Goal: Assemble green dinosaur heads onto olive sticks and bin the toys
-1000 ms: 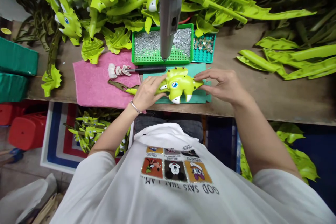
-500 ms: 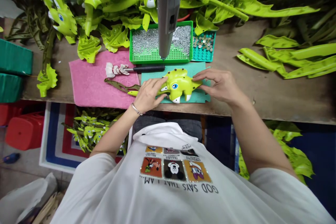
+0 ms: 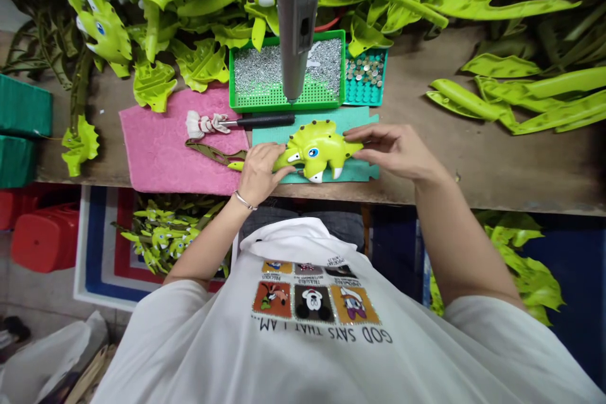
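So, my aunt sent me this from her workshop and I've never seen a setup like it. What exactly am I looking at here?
This picture comes from a camera worn on a person's head, looking down past their white printed T-shirt at their two bare hands. Their left hand and right hand both hold a lime-green plastic dinosaur toy, which lies on a teal mat on a wooden workbench. Above it hangs a grey cylindrical power tool, over a green plastic tray of small silver fasteners. Beside the mat lies a pink towel.
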`<action>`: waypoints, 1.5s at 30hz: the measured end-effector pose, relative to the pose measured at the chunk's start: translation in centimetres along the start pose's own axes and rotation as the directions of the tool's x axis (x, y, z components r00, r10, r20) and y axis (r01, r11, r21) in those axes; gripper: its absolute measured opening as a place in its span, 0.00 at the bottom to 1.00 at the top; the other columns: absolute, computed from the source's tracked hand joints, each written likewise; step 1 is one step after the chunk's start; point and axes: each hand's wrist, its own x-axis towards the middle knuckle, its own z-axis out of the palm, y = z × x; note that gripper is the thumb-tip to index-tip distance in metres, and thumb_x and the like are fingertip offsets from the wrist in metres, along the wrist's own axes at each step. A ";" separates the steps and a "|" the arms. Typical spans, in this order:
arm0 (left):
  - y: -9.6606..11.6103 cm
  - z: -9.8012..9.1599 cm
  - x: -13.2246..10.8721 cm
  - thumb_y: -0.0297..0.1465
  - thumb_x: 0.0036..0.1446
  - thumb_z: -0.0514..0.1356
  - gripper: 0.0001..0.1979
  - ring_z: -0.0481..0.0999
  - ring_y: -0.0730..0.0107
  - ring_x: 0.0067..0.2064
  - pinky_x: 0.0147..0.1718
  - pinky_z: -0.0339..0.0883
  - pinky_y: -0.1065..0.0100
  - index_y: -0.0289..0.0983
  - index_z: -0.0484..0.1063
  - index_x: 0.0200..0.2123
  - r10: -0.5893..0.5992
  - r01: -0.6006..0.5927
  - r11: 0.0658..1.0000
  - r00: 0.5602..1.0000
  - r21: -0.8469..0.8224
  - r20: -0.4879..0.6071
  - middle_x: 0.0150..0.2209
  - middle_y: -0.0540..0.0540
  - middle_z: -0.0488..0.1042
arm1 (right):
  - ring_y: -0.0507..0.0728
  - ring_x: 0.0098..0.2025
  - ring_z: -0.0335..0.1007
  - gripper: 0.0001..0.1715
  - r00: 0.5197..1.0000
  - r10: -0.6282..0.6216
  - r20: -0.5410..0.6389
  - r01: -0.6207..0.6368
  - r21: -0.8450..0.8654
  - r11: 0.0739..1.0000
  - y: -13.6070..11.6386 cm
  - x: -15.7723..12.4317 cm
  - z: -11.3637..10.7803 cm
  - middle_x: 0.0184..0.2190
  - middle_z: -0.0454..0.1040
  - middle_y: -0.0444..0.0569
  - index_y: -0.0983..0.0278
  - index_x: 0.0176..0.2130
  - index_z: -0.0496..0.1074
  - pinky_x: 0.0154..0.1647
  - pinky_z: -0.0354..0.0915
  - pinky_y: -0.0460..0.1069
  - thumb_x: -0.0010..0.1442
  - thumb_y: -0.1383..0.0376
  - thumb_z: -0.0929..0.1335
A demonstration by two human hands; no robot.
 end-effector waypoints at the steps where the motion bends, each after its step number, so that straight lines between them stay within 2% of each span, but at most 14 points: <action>1: -0.1 0.1 0.0 0.44 0.59 0.66 0.23 0.77 0.52 0.53 0.54 0.68 0.50 0.34 0.74 0.50 0.001 -0.001 1.000 1.000 -0.008 0.000 0.47 0.35 0.80 | 0.59 0.42 0.80 0.21 0.998 0.067 -0.020 -0.065 0.067 0.996 0.1 0.0 0.3 0.42 0.83 0.49 0.59 0.42 0.81 0.44 0.78 0.54 0.50 0.53 0.77; 6: -0.2 0.5 -0.3 0.44 0.61 0.64 0.24 0.76 0.51 0.56 0.59 0.66 0.46 0.33 0.73 0.53 0.021 -0.021 1.000 0.999 -0.012 -0.027 0.51 0.33 0.78 | 0.54 0.29 0.77 0.27 0.959 0.273 -0.072 -0.239 0.313 0.919 0.8 0.7 1.8 0.29 0.81 0.46 0.61 0.36 0.80 0.34 0.77 0.51 0.41 0.48 0.80; 10: -0.2 0.8 -0.6 0.44 0.65 0.59 0.26 0.73 0.50 0.60 0.63 0.61 0.43 0.32 0.70 0.58 0.055 -0.053 0.998 0.998 0.046 -0.033 0.55 0.31 0.76 | 0.53 0.25 0.74 0.27 0.955 0.289 -0.075 -0.240 0.384 0.892 0.7 1.2 2.2 0.26 0.79 0.45 0.61 0.32 0.80 0.30 0.76 0.50 0.35 0.48 0.82; 14: -0.2 0.1 -0.6 0.42 0.67 0.56 0.30 0.70 0.47 0.63 0.66 0.57 0.43 0.29 0.63 0.65 0.088 -0.096 0.984 0.994 0.152 0.059 0.59 0.27 0.72 | 0.53 0.24 0.73 0.27 0.946 0.319 -0.062 -0.263 0.432 0.863 0.8 1.4 1.9 0.26 0.80 0.45 0.60 0.31 0.80 0.26 0.75 0.50 0.34 0.48 0.82; 18: 0.2 -1.4 -0.4 0.37 0.71 0.51 0.24 0.74 0.49 0.60 0.59 0.66 0.51 0.30 0.65 0.64 0.157 -0.183 0.949 0.980 0.258 0.119 0.59 0.29 0.73 | 0.55 0.25 0.75 0.26 0.942 0.330 -0.055 -0.278 0.417 0.865 1.2 1.1 1.0 0.28 0.80 0.47 0.60 0.31 0.79 0.26 0.75 0.52 0.37 0.47 0.81; 21: 1.0 -2.7 0.1 0.38 0.71 0.51 0.23 0.77 0.51 0.57 0.52 0.72 0.57 0.31 0.66 0.63 0.221 -0.267 0.920 0.958 0.289 0.180 0.57 0.29 0.74 | 0.58 0.30 0.77 0.20 0.962 0.205 -0.183 -0.173 0.174 0.969 -0.1 0.0 0.9 0.30 0.80 0.49 0.59 0.34 0.79 0.32 0.77 0.55 0.52 0.46 0.75; 23: 1.7 -3.6 0.7 0.37 0.71 0.51 0.22 0.80 0.53 0.52 0.46 0.74 0.61 0.30 0.67 0.62 0.231 -0.295 0.904 0.946 0.309 0.229 0.53 0.29 0.77 | 0.61 0.39 0.79 0.16 0.953 -0.040 -0.300 -0.001 -0.138 0.990 -2.0 -1.1 1.3 0.37 0.81 0.50 0.57 0.39 0.79 0.43 0.77 0.60 0.60 0.50 0.70; 24: 1.9 -4.0 1.1 0.37 0.71 0.51 0.22 0.82 0.55 0.48 0.42 0.74 0.62 0.29 0.67 0.61 0.226 -0.305 0.896 0.939 0.323 0.259 0.51 0.30 0.78 | 0.63 0.45 0.78 0.15 0.936 -0.187 -0.298 0.097 -0.292 0.952 -3.1 -1.6 1.8 0.42 0.81 0.52 0.56 0.42 0.79 0.49 0.75 0.62 0.62 0.51 0.69; 26: 2.2 -4.8 1.9 0.38 0.71 0.51 0.22 0.83 0.57 0.42 0.35 0.73 0.64 0.29 0.67 0.60 0.210 -0.323 0.880 0.922 0.348 0.326 0.46 0.31 0.80 | 0.66 0.54 0.74 0.18 0.896 -0.413 -0.166 0.294 -0.475 0.829 -5.0 -2.3 2.8 0.51 0.78 0.54 0.55 0.49 0.76 0.57 0.70 0.64 0.61 0.53 0.71; 28: 2.3 -5.5 2.8 0.39 0.71 0.53 0.21 0.82 0.58 0.39 0.31 0.70 0.66 0.31 0.68 0.58 0.187 -0.326 0.879 0.907 0.348 0.377 0.43 0.33 0.81 | 0.66 0.54 0.74 0.20 0.847 -0.531 -0.033 0.443 -0.509 0.738 -5.9 -2.4 3.8 0.52 0.78 0.55 0.56 0.52 0.75 0.56 0.70 0.63 0.60 0.56 0.72; 30: 2.2 -5.9 3.4 0.40 0.70 0.54 0.19 0.82 0.59 0.38 0.30 0.68 0.67 0.32 0.68 0.56 0.164 -0.305 0.893 0.905 0.330 0.393 0.43 0.35 0.81 | 0.63 0.48 0.77 0.16 0.821 -0.571 -0.001 0.493 -0.504 0.709 -5.9 -2.0 4.4 0.47 0.80 0.53 0.55 0.50 0.76 0.52 0.72 0.61 0.61 0.59 0.72; 38: 1.6 -5.2 3.8 0.42 0.71 0.50 0.19 0.80 0.62 0.36 0.32 0.66 0.66 0.34 0.72 0.50 0.225 -0.333 0.868 0.925 0.368 0.305 0.37 0.40 0.81 | 0.61 0.42 0.79 0.10 0.828 -0.560 -0.006 0.465 -0.550 0.693 -4.9 -0.3 4.4 0.42 0.82 0.50 0.55 0.44 0.78 0.45 0.74 0.58 0.61 0.60 0.71; 42: -1.8 -6.0 2.2 0.45 0.70 0.51 0.24 0.79 0.58 0.48 0.47 0.69 0.60 0.36 0.69 0.58 0.326 -0.358 0.888 0.933 0.290 0.154 0.50 0.37 0.80 | 0.61 0.42 0.79 0.10 0.825 -0.564 -0.027 0.453 -0.566 0.689 -6.0 -0.7 3.8 0.42 0.82 0.50 0.55 0.45 0.77 0.45 0.74 0.58 0.62 0.61 0.71; 45: -5.6 -7.2 0.1 0.49 0.69 0.49 0.29 0.79 0.57 0.50 0.52 0.69 0.56 0.33 0.68 0.60 0.272 -0.275 0.931 0.961 0.240 0.046 0.50 0.34 0.79 | 0.62 0.40 0.77 0.09 0.825 -0.565 -0.018 0.446 -0.593 0.670 -7.1 -0.8 3.9 0.39 0.81 0.51 0.56 0.44 0.76 0.42 0.72 0.58 0.62 0.63 0.70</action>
